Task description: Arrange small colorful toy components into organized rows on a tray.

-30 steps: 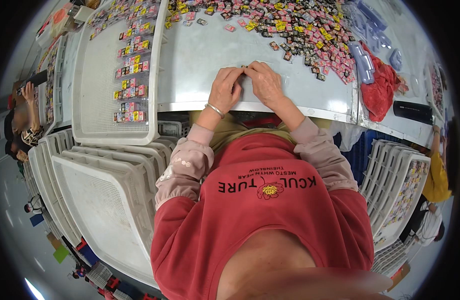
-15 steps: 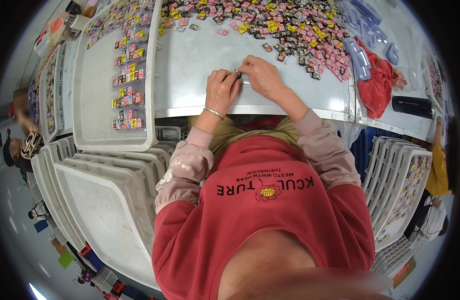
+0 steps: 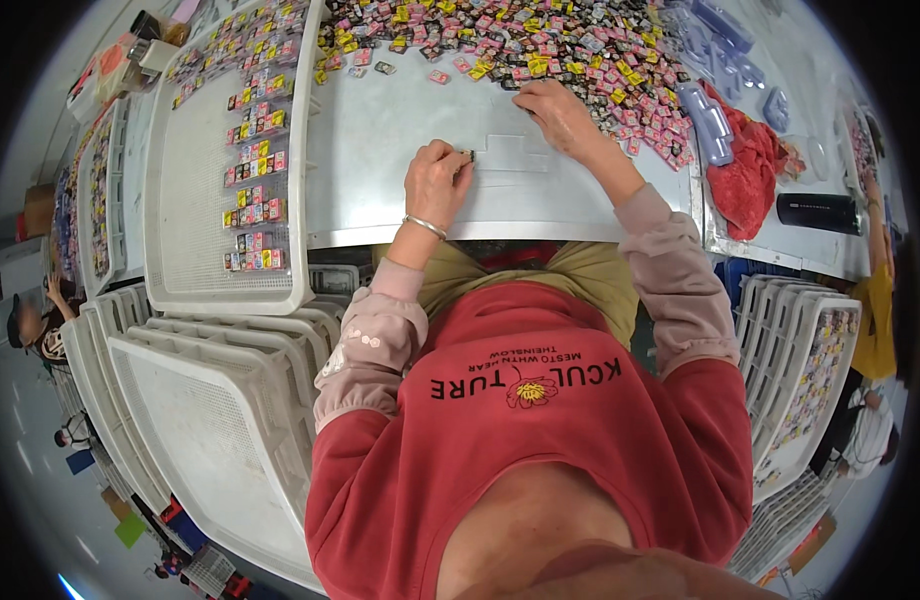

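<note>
My left hand [image 3: 435,183], with a bracelet on the wrist, is closed around a small dark piece [image 3: 469,155] just above the grey table [image 3: 380,130]. My right hand [image 3: 558,115] reaches further out, its fingers spread on the near edge of a big heap of small colourful packets [image 3: 540,45]. A clear plastic blister tray [image 3: 515,165] lies flat on the table between the two hands.
A white mesh tray [image 3: 195,190] at my left holds rows of sorted packets. More white trays [image 3: 210,400] are stacked below it and at the right [image 3: 800,340]. A red cloth [image 3: 745,170], clear blister strips [image 3: 705,105] and a black cylinder [image 3: 825,212] lie at the right. Other people stand at both sides.
My hands, close together over the tray a second ago, have parted: the right hand went out to the heap, the left stayed near with the small piece.
</note>
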Available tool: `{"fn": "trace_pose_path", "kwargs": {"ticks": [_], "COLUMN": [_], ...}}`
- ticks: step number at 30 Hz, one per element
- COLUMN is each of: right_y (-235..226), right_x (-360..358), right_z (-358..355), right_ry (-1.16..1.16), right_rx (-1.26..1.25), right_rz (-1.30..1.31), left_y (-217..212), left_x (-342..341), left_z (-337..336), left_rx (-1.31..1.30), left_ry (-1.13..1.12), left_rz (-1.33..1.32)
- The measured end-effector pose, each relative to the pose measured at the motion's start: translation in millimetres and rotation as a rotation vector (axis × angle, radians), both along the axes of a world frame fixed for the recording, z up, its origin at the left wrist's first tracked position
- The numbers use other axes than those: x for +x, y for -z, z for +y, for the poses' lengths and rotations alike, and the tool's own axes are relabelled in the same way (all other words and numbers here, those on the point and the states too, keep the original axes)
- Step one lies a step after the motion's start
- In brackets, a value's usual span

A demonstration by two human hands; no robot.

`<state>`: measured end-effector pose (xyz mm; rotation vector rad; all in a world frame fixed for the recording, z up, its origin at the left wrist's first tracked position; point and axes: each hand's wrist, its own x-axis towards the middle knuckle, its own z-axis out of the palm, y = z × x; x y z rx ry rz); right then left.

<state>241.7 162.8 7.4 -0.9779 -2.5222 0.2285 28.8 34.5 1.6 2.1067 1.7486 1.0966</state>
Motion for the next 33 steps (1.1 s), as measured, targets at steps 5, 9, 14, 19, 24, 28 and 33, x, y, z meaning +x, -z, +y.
{"fn": "trace_pose_path", "kwargs": {"ticks": [5, 9, 14, 19, 24, 28, 33], "right_y": [2.4, -12.0, -23.0, -3.3, -0.6, -13.8, -17.2], "right_x": [-2.7, -1.2, -38.3, -92.2, -100.3, -83.2, -48.0], "right_z": [4.3, 11.3, 47.4, 66.9, 68.9, 48.7, -12.7], "right_ry": [0.040, 0.141, 0.157, -0.007, 0.011, 0.043, -0.168], "right_rx": [-0.017, -0.039, -0.197, -0.054, -0.015, -0.086, -0.201], "right_rz": [-0.057, -0.076, 0.171, 0.108, -0.141, 0.210, 0.279], "left_y": [-7.8, -12.1, -4.4, 2.4, 3.6, 7.0, 8.3], "left_x": [-2.9, -5.5, -4.3, -0.4, -1.6, -2.7, -2.5], "left_z": [-6.1, -8.7, -4.9, -8.5, -10.9, -11.8, -9.4], "left_rx": [-0.008, 0.124, 0.091, 0.121, 0.117, 0.118, 0.137], "left_ry": [0.000, 0.140, 0.214, 0.160, 0.162, 0.171, 0.170], "left_rz": [-0.041, 0.078, 0.097, 0.077, 0.048, 0.025, 0.000]}}
